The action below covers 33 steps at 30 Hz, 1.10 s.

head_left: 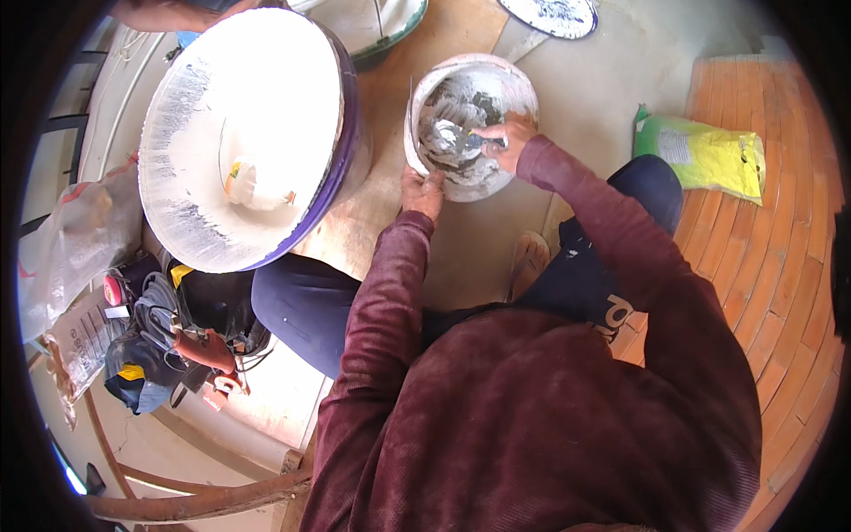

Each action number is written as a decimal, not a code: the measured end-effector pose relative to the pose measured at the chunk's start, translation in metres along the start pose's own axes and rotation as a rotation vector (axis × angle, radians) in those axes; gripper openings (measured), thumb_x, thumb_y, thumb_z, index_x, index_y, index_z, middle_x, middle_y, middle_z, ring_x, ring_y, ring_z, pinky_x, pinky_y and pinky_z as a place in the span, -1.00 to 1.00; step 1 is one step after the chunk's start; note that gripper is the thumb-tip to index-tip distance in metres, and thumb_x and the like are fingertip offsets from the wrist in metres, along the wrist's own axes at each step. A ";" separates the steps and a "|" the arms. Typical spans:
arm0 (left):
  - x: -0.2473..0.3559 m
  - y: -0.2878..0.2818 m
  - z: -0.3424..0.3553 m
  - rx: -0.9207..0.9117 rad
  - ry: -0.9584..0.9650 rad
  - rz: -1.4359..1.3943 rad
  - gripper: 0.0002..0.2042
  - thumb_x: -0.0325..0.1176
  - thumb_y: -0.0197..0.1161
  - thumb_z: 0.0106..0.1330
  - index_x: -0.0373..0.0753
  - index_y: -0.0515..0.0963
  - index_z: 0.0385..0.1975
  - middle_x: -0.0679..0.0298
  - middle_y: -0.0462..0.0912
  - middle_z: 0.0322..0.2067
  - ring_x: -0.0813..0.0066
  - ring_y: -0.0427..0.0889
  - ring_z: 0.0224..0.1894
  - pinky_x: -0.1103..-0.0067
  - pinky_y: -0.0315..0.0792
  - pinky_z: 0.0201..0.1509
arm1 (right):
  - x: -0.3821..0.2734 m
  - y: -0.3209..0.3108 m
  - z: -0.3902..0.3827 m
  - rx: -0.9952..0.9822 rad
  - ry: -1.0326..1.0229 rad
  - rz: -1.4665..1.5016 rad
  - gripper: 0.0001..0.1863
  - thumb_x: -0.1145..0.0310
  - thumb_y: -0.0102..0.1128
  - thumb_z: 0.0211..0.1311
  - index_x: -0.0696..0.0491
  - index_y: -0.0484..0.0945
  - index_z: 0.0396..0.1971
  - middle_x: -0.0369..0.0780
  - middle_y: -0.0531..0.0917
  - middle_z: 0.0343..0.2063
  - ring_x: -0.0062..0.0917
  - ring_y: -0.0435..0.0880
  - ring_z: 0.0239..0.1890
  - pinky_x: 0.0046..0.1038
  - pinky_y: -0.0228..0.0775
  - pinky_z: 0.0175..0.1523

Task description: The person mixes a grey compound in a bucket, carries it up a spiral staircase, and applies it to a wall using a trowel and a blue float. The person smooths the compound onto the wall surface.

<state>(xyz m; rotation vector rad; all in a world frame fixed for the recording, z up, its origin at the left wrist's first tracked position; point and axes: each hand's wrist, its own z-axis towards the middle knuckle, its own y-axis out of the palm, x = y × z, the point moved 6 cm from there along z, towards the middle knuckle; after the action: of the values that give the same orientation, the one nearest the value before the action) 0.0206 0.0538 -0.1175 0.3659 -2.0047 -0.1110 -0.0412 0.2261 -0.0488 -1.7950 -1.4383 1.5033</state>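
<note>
Low in front of me stands a white bucket (523, 89), its inside smeared with wet white and grey paste (443, 137). My left hand (424, 192) is closed on its near left rim. Over the bucket's right side reaches my right hand (505, 146), fingers bent around a small tool (477, 139) with a bluish part showing; its working end is in the paste and its kind is unclear. To the left a large white bucket with a purple outside (341, 133) is tilted, its open mouth facing me. A white tub with an orange label (241, 183) lies inside it.
Another person's hand (248, 7) is at the large bucket's top. A paste-smeared lid (554, 13) lies at the back. A green and yellow bag (700, 155) rests right, by wooden flooring (753, 257). Cables (155, 306), a red-handled tool (204, 348) and clear plastic (84, 230) lie left.
</note>
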 end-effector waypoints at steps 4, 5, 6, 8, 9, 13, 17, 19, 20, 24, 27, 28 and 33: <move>-0.007 0.006 0.010 -0.029 0.073 -0.091 -0.64 -0.62 0.06 -0.03 -0.26 0.39 -0.15 0.34 0.53 -0.40 0.59 0.46 -0.51 0.65 0.37 -0.47 | 0.042 0.021 0.010 0.018 0.092 -0.202 -0.65 0.06 0.08 0.01 -0.32 0.56 -0.14 -0.12 0.53 -0.11 -0.21 0.42 -0.03 -0.26 0.03 0.23; -0.008 0.007 0.009 -0.036 0.054 -0.071 -0.63 -0.62 0.06 -0.03 -0.26 0.38 -0.15 0.34 0.53 -0.39 0.59 0.47 -0.51 0.65 0.38 -0.47 | 0.046 0.020 0.012 0.010 0.088 -0.363 -0.60 0.15 0.09 0.00 -0.27 0.52 -0.07 -0.09 0.48 -0.09 -0.23 0.35 0.06 -0.26 0.05 0.22; -0.008 0.009 0.010 -0.044 0.037 -0.055 -0.63 -0.62 0.05 -0.03 -0.26 0.38 -0.14 0.34 0.54 -0.39 0.59 0.48 -0.50 0.64 0.38 -0.46 | 0.052 0.021 0.015 -0.052 0.104 -0.347 -0.58 0.18 0.10 0.00 -0.23 0.49 -0.04 -0.08 0.46 -0.06 -0.24 0.34 0.07 -0.26 0.07 0.22; -0.015 0.011 0.012 -0.019 0.012 -0.024 -0.61 -0.63 0.04 -0.02 -0.26 0.37 -0.10 0.31 0.54 -0.33 0.53 0.51 -0.42 0.61 0.42 -0.37 | 0.068 0.022 0.023 -0.175 0.140 -0.316 -0.53 0.25 0.10 -0.01 -0.16 0.44 0.01 -0.06 0.40 0.00 -0.25 0.32 0.10 -0.25 0.10 0.20; -0.016 0.004 0.013 0.016 0.004 -0.004 -0.59 -0.63 0.03 -0.02 -0.26 0.36 -0.09 0.30 0.55 -0.31 0.50 0.53 -0.37 0.60 0.44 -0.33 | 0.056 0.014 0.023 -0.161 0.113 -0.319 -0.49 0.29 0.10 -0.02 -0.14 0.40 0.04 -0.06 0.39 0.01 -0.25 0.33 0.09 -0.26 0.13 0.19; -0.003 0.009 0.006 -0.067 0.058 -0.134 -0.55 -0.66 0.02 -0.02 -0.27 0.33 -0.03 0.25 0.53 -0.21 0.43 0.53 -0.23 0.55 0.42 -0.14 | 0.035 -0.002 0.005 -0.009 0.027 -0.390 -0.35 0.43 0.08 -0.05 -0.10 0.21 0.15 -0.03 0.41 0.00 -0.20 0.41 0.02 -0.27 0.22 0.13; -0.016 0.006 0.010 -0.014 0.041 -0.220 -0.56 -0.66 0.02 0.01 -0.27 0.30 -0.02 0.24 0.51 -0.20 0.43 0.52 -0.22 0.54 0.40 -0.09 | 0.038 0.021 -0.020 -0.139 0.280 -0.275 -0.25 0.48 0.06 -0.04 -0.11 0.04 0.23 0.01 0.46 -0.07 -0.09 0.44 -0.02 -0.25 0.27 0.09; -0.010 0.015 0.004 -0.002 -0.025 -0.282 -0.61 -0.64 0.03 0.03 -0.27 0.31 -0.08 0.25 0.50 -0.24 0.43 0.52 -0.27 0.53 0.44 -0.15 | 0.030 0.053 -0.040 -0.167 0.277 -0.118 -0.38 0.47 0.01 0.04 -0.07 0.16 0.19 0.02 0.52 -0.16 -0.14 0.50 -0.09 -0.31 0.29 0.08; -0.015 0.014 0.004 -0.009 -0.037 -0.303 -0.63 -0.64 0.04 0.03 -0.27 0.31 -0.09 0.25 0.50 -0.25 0.43 0.52 -0.28 0.53 0.45 -0.17 | 0.027 0.068 -0.045 -0.181 0.277 -0.035 -0.44 0.47 -0.01 0.07 -0.04 0.22 0.16 0.02 0.55 -0.20 -0.16 0.53 -0.12 -0.34 0.30 0.07; -0.022 0.011 0.013 0.002 -0.055 -0.372 -0.64 -0.65 0.04 0.02 -0.28 0.32 -0.12 0.24 0.50 -0.28 0.42 0.52 -0.30 0.52 0.47 -0.22 | 0.014 0.058 -0.028 0.061 0.202 0.245 -0.53 0.34 0.04 0.14 0.00 0.32 0.10 0.03 0.51 -0.09 -0.25 0.50 -0.02 -0.41 0.27 0.11; -0.028 0.005 0.013 0.015 -0.068 -0.369 -0.62 -0.66 0.05 0.00 -0.28 0.32 -0.11 0.23 0.50 -0.28 0.42 0.53 -0.30 0.52 0.48 -0.21 | 0.012 0.045 -0.011 0.100 0.226 0.423 -0.58 0.31 0.06 0.16 0.02 0.37 0.06 -0.02 0.49 -0.04 -0.33 0.48 0.01 -0.45 0.24 0.12; -0.032 0.006 0.014 0.008 -0.073 -0.345 -0.61 -0.66 0.05 0.00 -0.28 0.32 -0.11 0.23 0.51 -0.29 0.41 0.54 -0.30 0.51 0.48 -0.21 | 0.014 0.049 -0.006 0.050 0.202 0.388 -0.57 0.32 0.06 0.16 0.02 0.37 0.06 -0.03 0.49 -0.04 -0.33 0.48 0.01 -0.45 0.24 0.12; -0.029 0.012 0.012 -0.035 -0.060 -0.347 -0.60 -0.66 0.06 -0.01 -0.28 0.31 -0.09 0.23 0.52 -0.31 0.41 0.54 -0.33 0.51 0.49 -0.23 | 0.042 0.049 0.014 -0.120 0.168 -0.106 -0.54 0.35 0.03 0.07 -0.14 0.39 0.06 -0.09 0.54 -0.12 -0.23 0.50 -0.04 -0.33 0.28 0.10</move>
<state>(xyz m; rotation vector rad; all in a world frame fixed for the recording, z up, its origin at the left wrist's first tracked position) 0.0190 0.0724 -0.1448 0.6928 -1.9788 -0.3774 -0.0364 0.2387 -0.1131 -1.8341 -1.5413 1.2066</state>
